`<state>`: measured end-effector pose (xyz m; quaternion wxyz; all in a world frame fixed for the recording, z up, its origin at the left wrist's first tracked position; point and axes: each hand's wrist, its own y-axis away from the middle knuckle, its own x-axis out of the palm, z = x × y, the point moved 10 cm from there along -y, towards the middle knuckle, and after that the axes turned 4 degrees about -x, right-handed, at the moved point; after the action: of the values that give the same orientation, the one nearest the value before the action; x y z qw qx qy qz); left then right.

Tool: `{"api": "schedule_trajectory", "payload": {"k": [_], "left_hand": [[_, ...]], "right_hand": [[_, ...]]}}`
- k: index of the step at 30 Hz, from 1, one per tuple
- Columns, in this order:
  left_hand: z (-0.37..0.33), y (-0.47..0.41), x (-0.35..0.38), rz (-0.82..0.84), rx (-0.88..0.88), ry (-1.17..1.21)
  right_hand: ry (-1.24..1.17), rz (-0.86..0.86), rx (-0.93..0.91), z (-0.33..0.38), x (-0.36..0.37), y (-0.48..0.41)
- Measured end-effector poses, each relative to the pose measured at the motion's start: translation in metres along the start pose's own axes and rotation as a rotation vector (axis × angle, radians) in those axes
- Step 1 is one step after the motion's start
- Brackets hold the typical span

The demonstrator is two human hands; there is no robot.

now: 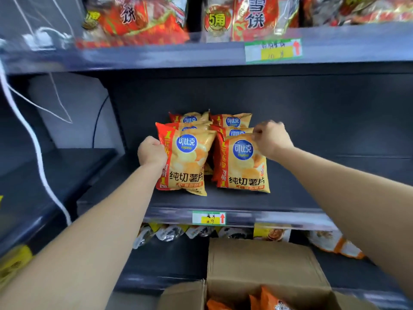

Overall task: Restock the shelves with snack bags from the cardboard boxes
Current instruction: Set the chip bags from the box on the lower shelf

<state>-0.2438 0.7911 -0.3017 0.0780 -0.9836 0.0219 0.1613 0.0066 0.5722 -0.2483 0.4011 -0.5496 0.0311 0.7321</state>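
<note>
Two bags stand upright, side by side on the shelf (312, 180): the left hand (152, 153) grips the left bag (190, 162) by its outer edge, the right hand (271, 138) pinches the right bag (244, 164) at its top corner.

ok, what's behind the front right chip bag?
Tops of two more matching bags show behind the front right chip bag. Their lower parts are covered; anything further back can't be seen.
</note>
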Motion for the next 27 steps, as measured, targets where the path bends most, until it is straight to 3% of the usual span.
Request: {"api": "schedule_trajectory", "payload": {"k": [3,8,11,14,20,27], "left_hand": [[0.022,-0.004,0.015,0.098,-0.041,0.074],[0.044,0.026,0.052,0.495,-0.123,0.148],[0.055,0.044,0.069,0.634,-0.130,-0.006],[0.056,0.041,0.070,0.599,-0.084,-0.013],[0.040,0.025,0.054,0.460,0.063,0.080],[0.060,0.006,0.061,0.473,-0.011,0.028]], "right_hand": [[-0.151,-0.029,0.044,-0.012,0.016,0.010],[-0.457,-0.077,0.145,-0.038,0.036,0.032],[-0.590,-0.048,0.162,-0.045,0.059,0.038],[-0.647,-0.039,0.165,-0.045,0.073,0.040],[-0.477,0.023,0.235,-0.051,0.097,0.049],[-0.390,0.084,0.224,-0.047,0.108,0.048]]}}
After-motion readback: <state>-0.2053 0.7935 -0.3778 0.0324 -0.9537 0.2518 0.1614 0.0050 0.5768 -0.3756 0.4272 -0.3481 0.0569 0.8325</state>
